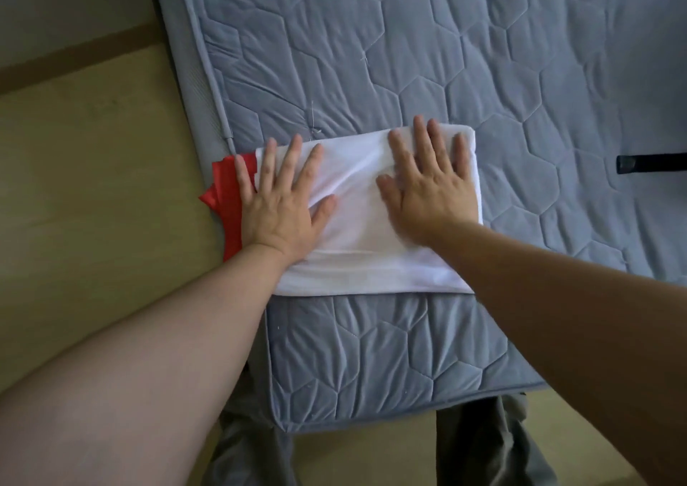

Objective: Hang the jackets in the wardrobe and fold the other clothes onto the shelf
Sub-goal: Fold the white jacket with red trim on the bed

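Observation:
A folded white garment [362, 255] with a red part [226, 195] sticking out at its left lies near the corner of a grey-blue quilted mattress [409, 58]. My left hand [282, 203] presses flat on the garment's left side, fingers spread, with the little finger over the red part. On the right side my right hand [431, 188] lies flat with straight fingers reaching the far folded edge. Neither hand grips the cloth.
The mattress's left edge and near corner border a tan floor [93, 173]. A dark strap-like object [650, 164] lies on the mattress at the far right. The person's grey trouser legs [494, 444] stand at the mattress's near edge.

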`<state>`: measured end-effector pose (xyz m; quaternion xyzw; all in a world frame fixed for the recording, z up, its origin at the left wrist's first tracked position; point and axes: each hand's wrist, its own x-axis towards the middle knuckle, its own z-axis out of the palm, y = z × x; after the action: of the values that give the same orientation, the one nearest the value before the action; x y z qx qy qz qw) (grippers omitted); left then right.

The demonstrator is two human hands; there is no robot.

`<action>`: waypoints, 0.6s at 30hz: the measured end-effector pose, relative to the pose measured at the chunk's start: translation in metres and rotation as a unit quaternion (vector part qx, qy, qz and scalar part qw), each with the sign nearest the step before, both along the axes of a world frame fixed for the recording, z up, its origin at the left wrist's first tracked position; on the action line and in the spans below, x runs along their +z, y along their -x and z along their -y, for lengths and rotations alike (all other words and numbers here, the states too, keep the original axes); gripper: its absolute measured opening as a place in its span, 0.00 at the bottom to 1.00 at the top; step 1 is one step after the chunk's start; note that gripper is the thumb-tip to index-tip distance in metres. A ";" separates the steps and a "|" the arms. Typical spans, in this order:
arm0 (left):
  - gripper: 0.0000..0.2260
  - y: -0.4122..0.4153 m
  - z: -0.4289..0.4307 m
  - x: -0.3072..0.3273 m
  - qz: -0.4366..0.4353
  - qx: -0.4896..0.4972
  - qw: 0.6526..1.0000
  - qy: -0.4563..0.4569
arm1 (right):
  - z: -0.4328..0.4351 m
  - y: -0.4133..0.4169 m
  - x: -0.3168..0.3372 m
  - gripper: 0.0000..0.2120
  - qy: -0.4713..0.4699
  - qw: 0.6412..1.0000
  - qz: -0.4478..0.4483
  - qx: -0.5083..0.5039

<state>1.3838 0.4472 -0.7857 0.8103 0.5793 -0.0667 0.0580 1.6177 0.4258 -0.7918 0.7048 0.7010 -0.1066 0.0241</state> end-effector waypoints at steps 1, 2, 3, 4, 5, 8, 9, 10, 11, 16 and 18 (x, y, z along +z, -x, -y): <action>0.33 0.005 -0.001 -0.013 -0.007 -0.005 1.000 -0.007 | 0.002 -0.003 -0.013 0.32 -0.005 1.000 0.003 0.009; 0.33 0.008 -0.002 -0.025 -0.011 -0.010 1.000 -0.019 | 0.003 -0.005 -0.025 0.32 -0.015 1.000 0.006 0.016; 0.34 0.009 -0.003 -0.035 -0.012 -0.013 0.999 -0.035 | 0.004 -0.006 -0.037 0.33 -0.030 0.999 0.006 0.020; 0.34 0.009 -0.003 -0.044 -0.011 -0.015 0.999 -0.051 | 0.004 -0.007 -0.047 0.33 -0.046 0.999 0.004 0.020; 0.34 0.009 -0.002 -0.053 -0.008 -0.016 0.998 -0.065 | 0.004 -0.008 -0.055 0.33 -0.058 0.998 0.004 0.018; 0.35 0.007 -0.004 -0.052 -0.014 -0.018 0.998 -0.063 | 0.002 -0.006 -0.057 0.33 -0.048 0.999 0.002 0.018; 0.35 0.006 -0.005 -0.047 -0.018 -0.015 0.999 -0.044 | 0.000 -0.004 -0.049 0.33 -0.030 0.999 -0.004 0.015; 0.35 0.004 -0.006 -0.040 -0.022 -0.011 0.999 -0.024 | -0.002 -0.003 -0.040 0.33 -0.013 1.000 -0.010 0.012; 0.35 0.001 -0.007 -0.032 -0.027 -0.003 1.000 -0.005 | -0.004 -0.003 -0.030 0.33 -0.005 1.000 -0.020 0.007; 0.36 -0.027 -0.006 0.010 0.007 0.038 0.999 -0.031 | -0.002 -0.022 0.012 0.29 -0.120 0.976 -0.087 -0.156; 0.34 -0.041 0.004 0.014 0.043 0.003 0.998 -0.053 | 0.004 -0.032 0.015 0.32 -0.073 0.938 -0.132 -0.313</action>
<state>1.4250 0.4433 -0.7720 0.8128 0.5812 -0.0011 0.0400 1.6496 0.4219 -0.7766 0.8677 0.4479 -0.1497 -0.1548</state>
